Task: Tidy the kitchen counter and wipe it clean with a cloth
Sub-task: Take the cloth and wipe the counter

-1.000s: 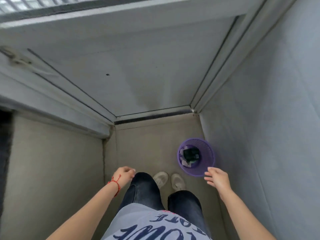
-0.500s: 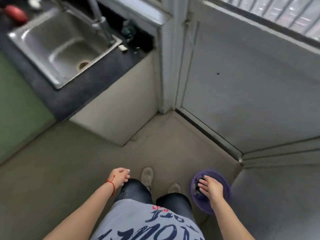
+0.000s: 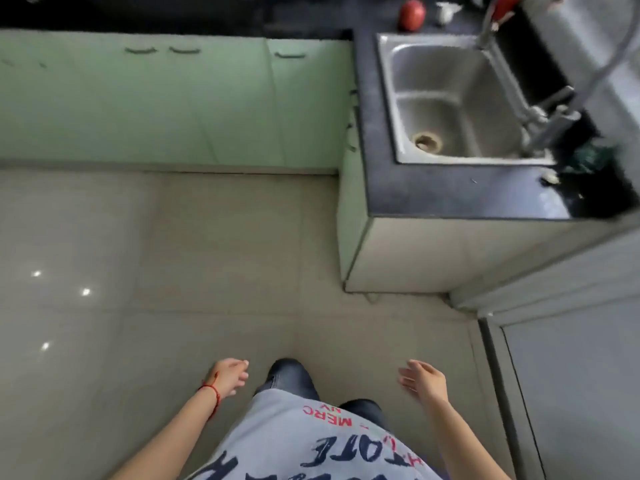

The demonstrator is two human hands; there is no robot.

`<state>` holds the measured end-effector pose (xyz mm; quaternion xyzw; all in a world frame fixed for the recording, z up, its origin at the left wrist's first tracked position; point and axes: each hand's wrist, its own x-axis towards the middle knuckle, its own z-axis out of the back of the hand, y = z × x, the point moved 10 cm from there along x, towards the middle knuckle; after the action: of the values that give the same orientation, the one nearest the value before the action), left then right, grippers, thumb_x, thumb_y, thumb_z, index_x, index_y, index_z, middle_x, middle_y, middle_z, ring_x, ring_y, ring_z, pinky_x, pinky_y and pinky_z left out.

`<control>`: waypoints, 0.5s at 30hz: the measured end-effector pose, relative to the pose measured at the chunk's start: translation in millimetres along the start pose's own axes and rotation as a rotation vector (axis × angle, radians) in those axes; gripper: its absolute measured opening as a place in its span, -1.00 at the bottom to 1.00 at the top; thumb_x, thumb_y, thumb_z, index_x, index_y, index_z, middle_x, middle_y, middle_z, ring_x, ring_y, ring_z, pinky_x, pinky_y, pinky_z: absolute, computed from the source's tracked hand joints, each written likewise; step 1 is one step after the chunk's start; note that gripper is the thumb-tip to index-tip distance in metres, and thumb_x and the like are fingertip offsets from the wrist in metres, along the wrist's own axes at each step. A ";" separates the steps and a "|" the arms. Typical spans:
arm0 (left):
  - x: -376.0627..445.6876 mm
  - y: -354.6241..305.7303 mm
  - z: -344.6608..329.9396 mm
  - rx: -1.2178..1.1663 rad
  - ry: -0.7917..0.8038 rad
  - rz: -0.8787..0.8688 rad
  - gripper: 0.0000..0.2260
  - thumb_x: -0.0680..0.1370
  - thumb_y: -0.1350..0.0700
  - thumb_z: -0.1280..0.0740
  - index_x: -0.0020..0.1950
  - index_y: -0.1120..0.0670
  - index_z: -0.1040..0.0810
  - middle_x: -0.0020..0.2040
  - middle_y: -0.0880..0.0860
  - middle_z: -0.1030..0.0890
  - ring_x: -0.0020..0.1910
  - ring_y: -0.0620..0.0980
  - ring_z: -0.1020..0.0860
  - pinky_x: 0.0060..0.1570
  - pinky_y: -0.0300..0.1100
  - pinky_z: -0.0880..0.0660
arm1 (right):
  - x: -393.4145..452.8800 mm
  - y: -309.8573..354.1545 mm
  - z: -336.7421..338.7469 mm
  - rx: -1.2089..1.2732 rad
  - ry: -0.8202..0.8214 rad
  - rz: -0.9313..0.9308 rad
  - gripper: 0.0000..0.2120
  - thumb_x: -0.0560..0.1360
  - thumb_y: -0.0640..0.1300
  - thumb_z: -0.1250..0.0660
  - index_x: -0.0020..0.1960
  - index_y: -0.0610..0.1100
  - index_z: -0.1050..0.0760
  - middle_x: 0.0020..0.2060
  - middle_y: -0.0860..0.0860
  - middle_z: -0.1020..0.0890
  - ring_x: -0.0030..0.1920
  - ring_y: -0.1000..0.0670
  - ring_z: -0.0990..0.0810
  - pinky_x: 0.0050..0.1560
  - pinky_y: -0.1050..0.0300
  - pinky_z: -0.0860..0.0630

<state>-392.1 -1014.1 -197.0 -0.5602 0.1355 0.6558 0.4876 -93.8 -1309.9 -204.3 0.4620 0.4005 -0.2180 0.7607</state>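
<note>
The person stands on the floor, well apart from the worktop [image 3: 433,199], which fills the upper right of the frame. Both hands hang low near the bottom of the frame and hold nothing. The left hand [image 3: 227,375] is loosely curled, fingers bent in toward the thumb, with a red string on the wrist. The right hand [image 3: 424,379] has its grip apart, fingers spread and a little bent.

The dark worktop wraps around a metal sink [image 3: 453,98]. Its long side runs up and down the frame, from the near edge to the top. A red apple [image 3: 412,13] sits at the top of the frame, past the far end of the sink. A small white bit [image 3: 550,178] lies at the near right corner, beside something dark green [image 3: 588,159] that could be a cloth; it is too blurry to be sure.

From the hands, the worktop lies up and to the right. The right hand is nearer to it, so it will likely reach first. The person probably needs to step closer, since nothing is within reach yet.
</note>
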 end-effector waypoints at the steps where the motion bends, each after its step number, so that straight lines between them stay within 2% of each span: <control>1: 6.0 3.8 13.0 -0.040 -0.010 0.014 -0.87 0.58 0.15 -0.19 -0.16 0.11 -0.43 -0.29 0.06 -0.50 -0.34 -0.04 -0.44 -0.31 -0.27 -0.29 | 3.6 13.5 -17.6 -0.051 0.016 0.030 -0.85 0.54 -0.28 -0.19 -0.19 -0.21 -0.45 -0.36 -0.13 -0.54 -0.41 -0.06 -0.49 -0.55 0.31 -0.42; 3: 16.7 11.9 37.5 -0.107 -0.031 0.048 -0.90 0.58 0.16 -0.18 -0.10 0.13 -0.43 -0.31 0.06 -0.49 -0.36 -0.03 -0.44 -0.32 -0.27 -0.28 | 8.4 37.0 -50.2 -0.186 0.037 0.088 -0.92 0.53 -0.28 -0.21 -0.09 -0.23 -0.47 -0.35 -0.12 -0.55 -0.39 -0.06 -0.49 -0.45 0.24 -0.43; 6: 26.1 22.7 68.7 -0.224 -0.066 0.099 -0.92 0.58 0.15 -0.20 -0.06 0.14 -0.43 -0.31 0.05 -0.50 -0.35 -0.02 -0.45 -0.32 -0.26 -0.29 | 13.5 66.2 -93.1 -0.367 0.065 0.166 -0.92 0.50 -0.28 -0.23 -0.08 -0.21 -0.50 -0.35 -0.10 -0.57 -0.38 -0.06 -0.51 -0.34 0.18 -0.40; 12: 45.7 14.1 111.1 -0.439 -0.112 0.167 -0.83 0.57 0.15 -0.22 -0.23 0.07 -0.43 -0.32 0.04 -0.50 -0.37 -0.04 -0.44 -0.35 -0.26 -0.29 | 27.0 118.6 -171.8 -0.515 0.140 0.199 -0.87 0.49 -0.31 -0.23 -0.18 -0.16 -0.50 -0.37 -0.12 -0.56 -0.41 -0.06 -0.50 -0.36 0.19 -0.36; 15: 61.3 -9.5 139.5 -0.530 -0.155 0.158 -0.90 0.57 0.14 -0.22 -0.13 0.11 -0.46 -0.24 0.09 -0.55 -0.31 -0.01 -0.49 -0.31 -0.27 -0.32 | 40.2 148.8 -218.1 -0.574 0.186 0.193 -0.83 0.49 -0.33 -0.21 -0.22 -0.17 -0.49 -0.39 -0.13 -0.54 -0.45 -0.03 -0.48 -0.38 0.20 -0.35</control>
<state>-462.3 -878.6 -199.8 -0.6038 -0.0351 0.7452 0.2808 -54.9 -1045.9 -213.3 0.2825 0.4678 0.0206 0.8372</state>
